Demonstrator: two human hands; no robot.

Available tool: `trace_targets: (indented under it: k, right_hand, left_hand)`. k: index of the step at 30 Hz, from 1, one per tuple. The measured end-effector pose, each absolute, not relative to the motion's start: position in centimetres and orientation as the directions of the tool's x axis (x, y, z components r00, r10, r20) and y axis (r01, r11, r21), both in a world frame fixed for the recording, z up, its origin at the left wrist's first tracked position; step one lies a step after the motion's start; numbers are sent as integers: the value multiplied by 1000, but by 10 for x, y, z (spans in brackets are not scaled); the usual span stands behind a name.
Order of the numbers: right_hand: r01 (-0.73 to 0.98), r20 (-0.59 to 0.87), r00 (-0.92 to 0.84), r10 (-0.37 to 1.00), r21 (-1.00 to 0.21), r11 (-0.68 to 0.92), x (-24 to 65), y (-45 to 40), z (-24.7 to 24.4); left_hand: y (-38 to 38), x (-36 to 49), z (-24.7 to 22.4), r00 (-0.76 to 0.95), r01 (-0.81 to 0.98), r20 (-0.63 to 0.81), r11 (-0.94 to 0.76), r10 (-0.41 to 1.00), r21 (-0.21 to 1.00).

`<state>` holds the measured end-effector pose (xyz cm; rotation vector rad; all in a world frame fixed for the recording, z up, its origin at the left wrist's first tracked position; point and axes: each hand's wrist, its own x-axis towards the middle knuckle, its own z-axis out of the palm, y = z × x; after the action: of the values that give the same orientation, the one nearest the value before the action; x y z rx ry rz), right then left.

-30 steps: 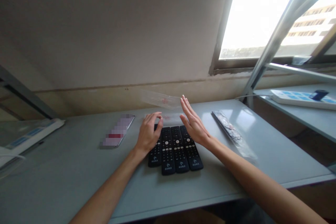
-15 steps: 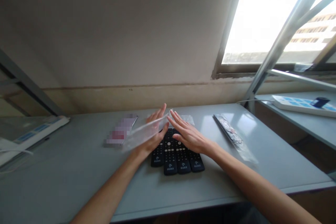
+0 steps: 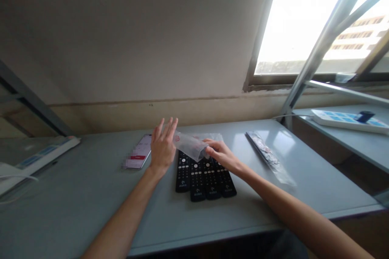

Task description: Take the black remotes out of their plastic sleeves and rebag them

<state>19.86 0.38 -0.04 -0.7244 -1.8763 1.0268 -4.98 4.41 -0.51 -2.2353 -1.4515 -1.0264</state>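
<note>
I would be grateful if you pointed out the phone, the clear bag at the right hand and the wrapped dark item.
Phone point(image 3: 141, 151): head view, middle of its screen.
Clear bag point(image 3: 189, 145): head view, middle of its body.
Wrapped dark item point(image 3: 265, 148): head view, middle of its wrapped length.

A clear plastic bag point(image 3: 190, 145) slants over four black remotes point(image 3: 198, 188).

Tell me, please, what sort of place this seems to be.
Probably a dormitory room or simple workspace, judging by the slanted grey metal frame, smooth grey-blue desk and long white power strip with blue panels.
</note>
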Motion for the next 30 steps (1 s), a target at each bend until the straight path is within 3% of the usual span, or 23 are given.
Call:
trace_targets:
  k: [6,11,17,25,30]
  right_hand:
    - [-87,234,-337,912,-972,217,199,11,-11]
    - [-173,250,-327,911,-964,202,199,14,-14]
    - [-237,248,-410,878,-958,160,199,18,-17]
    - [-263,228,-372,900,-956,133,207,26,-17]
    - [-256,230,-372,899,-957,139,209,25,-15]
  left_hand:
    - [43,-48,-3,278,870,705,-482,653,103]
    - [36,-38,4,343,846,710,-530,616,52]
    - [28,-24,4,553,725,647,-686,526,-62]
    - [34,-32,2,466,847,624,-519,627,-110]
    - [32,-26,0,515,821,623,-548,589,-160]
